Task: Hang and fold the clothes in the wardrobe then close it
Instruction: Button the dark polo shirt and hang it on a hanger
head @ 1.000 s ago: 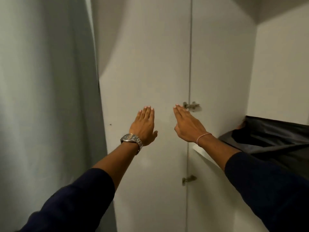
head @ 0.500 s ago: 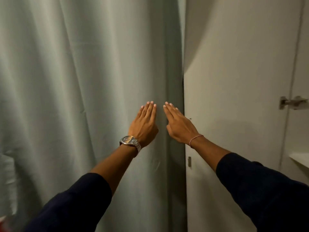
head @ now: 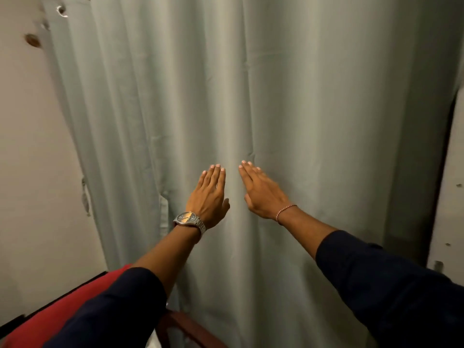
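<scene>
— How's the light?
— Dim and warm, soft across the curtain [head: 276,96], with deep shadow in its folds and down the right edge.
— Sharpness?
— Slightly soft throughout; wide-angle bending shows at the edges.

Wardrobe at the right edge, red cloth in the lower left corner.

Only a narrow strip of the wardrobe [head: 455,172] shows, at the far right of the frame from about mid-height down: a flat off-white panel whose left edge slants down and to the left, with a dark shadowed line along it. A few small dark specks mark the panel. Whether its doors are closed cannot be told here. A red cloth [head: 62,317] lies in the lower left corner, smooth and sloping; whether it is a garment cannot be told.
</scene>
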